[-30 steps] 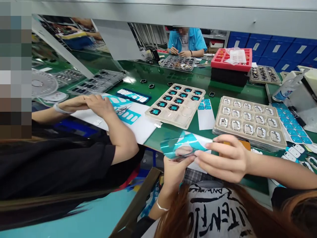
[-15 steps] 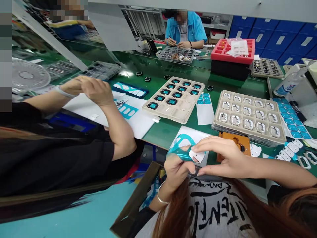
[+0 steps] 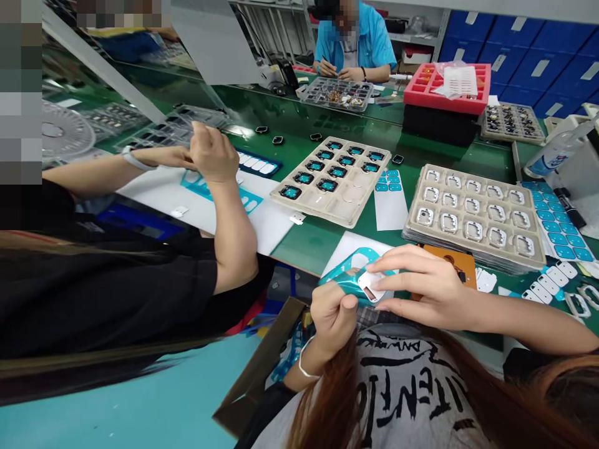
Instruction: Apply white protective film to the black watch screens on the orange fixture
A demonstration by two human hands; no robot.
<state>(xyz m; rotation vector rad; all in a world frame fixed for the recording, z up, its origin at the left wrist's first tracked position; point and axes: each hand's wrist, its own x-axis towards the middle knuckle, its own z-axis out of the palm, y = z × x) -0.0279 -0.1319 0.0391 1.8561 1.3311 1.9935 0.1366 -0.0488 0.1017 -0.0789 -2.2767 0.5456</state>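
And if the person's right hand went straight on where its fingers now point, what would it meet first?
Probably the white cut-out piece at the teal film in the left hand; whether the right hand touches it now is unclear.

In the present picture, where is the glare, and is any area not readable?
Head view: a pale reflection on the green table beside the clear tray at left, and a lighter sheen on the blue film in the left hand; also head view: pixel blocks hide the upper-left edge and the head area of the person opposite.
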